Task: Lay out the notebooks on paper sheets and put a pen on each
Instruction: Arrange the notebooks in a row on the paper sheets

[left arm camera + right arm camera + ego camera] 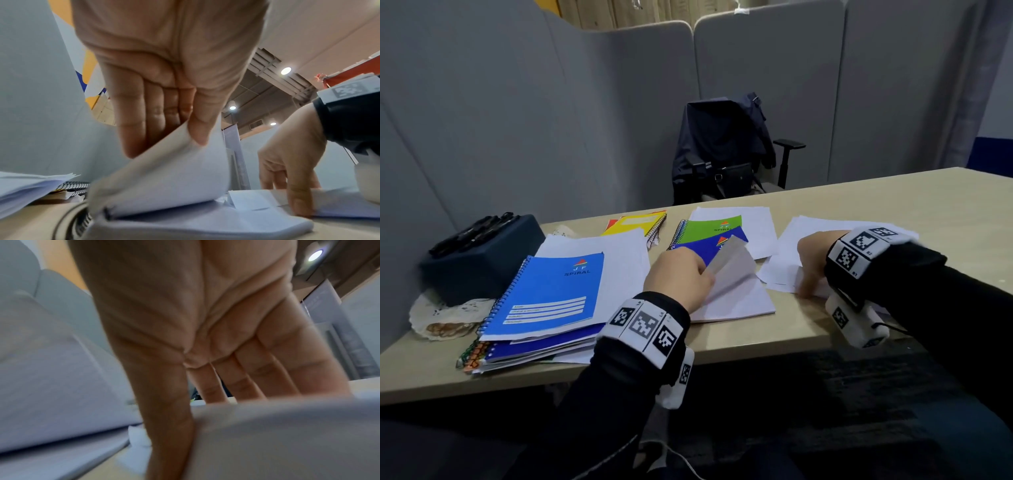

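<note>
Pinching one curled top sheet (pixel 729 263) off the paper stack (pixel 739 301) just right of the blue notebook (pixel 548 291), the left hand (pixel 678 277) risks dragging extra sheets unless the right hand (pixel 813 260), fingers spread flat on loose sheets (pixel 808 233), steadies them.

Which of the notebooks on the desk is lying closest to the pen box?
The light blue spiral notebook atop the stack at the left, beside the dark pen box. The yellow, green and dark blue ones lie farther right.

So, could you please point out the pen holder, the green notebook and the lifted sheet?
pen holder (pixel 482 260), head view, front wall of the dark box.
green notebook (pixel 709 228), head view, cover.
lifted sheet (pixel 174 170), left wrist view, curled underside.
</note>
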Motion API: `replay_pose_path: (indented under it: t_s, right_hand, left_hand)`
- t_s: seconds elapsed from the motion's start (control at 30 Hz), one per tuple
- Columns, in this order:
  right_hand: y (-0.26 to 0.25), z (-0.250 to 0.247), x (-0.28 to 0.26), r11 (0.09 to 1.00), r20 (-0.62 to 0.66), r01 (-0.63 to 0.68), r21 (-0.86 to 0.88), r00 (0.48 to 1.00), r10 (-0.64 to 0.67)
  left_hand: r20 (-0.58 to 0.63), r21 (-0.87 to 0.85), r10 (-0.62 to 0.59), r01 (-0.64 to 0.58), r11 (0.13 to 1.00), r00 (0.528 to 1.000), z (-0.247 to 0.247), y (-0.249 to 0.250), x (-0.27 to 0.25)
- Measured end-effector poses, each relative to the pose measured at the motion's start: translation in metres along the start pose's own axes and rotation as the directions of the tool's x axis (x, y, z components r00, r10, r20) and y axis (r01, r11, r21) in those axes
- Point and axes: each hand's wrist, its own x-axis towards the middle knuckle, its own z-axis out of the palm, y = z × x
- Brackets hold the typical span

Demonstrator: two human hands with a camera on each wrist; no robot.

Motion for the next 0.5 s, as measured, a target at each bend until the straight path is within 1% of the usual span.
replay_pose_path:
  t_s: [0.1,0.2,0.23,0.3,0.33,0.4,0.5]
  right_hand:
    - [0.01,-0.009,-0.005,0.999,0.045,-0.011,0.036,0.999,0.009]
    - [0.019,-0.013,-0.007,0.999,0.071,-0.032,0.004,0.997,0.032]
    - [0.021,-0.012,-0.004,0.999,0.057,-0.041,0.004,0.998,0.041]
    - [0.025,-0.012,-0.006,0.996,-0.022,-0.082,-0.026,0.996,0.081]
    - [0.028,-0.014,-0.008,0.994,-0.094,-0.103,-0.032,0.991,0.099]
    - [0.036,-0.026,-0.017,0.989,-0.226,-0.149,0.006,0.963,0.146]
    - [0.045,-0.052,-0.034,0.975,-0.364,-0.197,0.102,0.905,0.221]
  left_hand:
    - [-0.01,-0.145,-0.041,0.039,0.989,0.999,-0.002,-0.004,0.0]
    - [-0.053,-0.156,-0.043,0.034,0.987,0.998,-0.005,-0.006,-0.001]
    - [-0.075,-0.157,-0.046,0.033,0.987,0.996,-0.006,-0.006,-0.002]
    - [-0.08,-0.206,-0.074,0.056,0.977,0.994,-0.01,-0.005,-0.003]
    - [-0.079,-0.236,-0.085,0.064,0.97,0.993,-0.011,-0.006,-0.003]
    - [-0.087,-0.298,-0.108,0.078,0.951,0.99,-0.016,-0.008,-0.004]
    - [-0.148,-0.399,-0.128,0.059,0.915,0.981,-0.021,-0.012,-0.006]
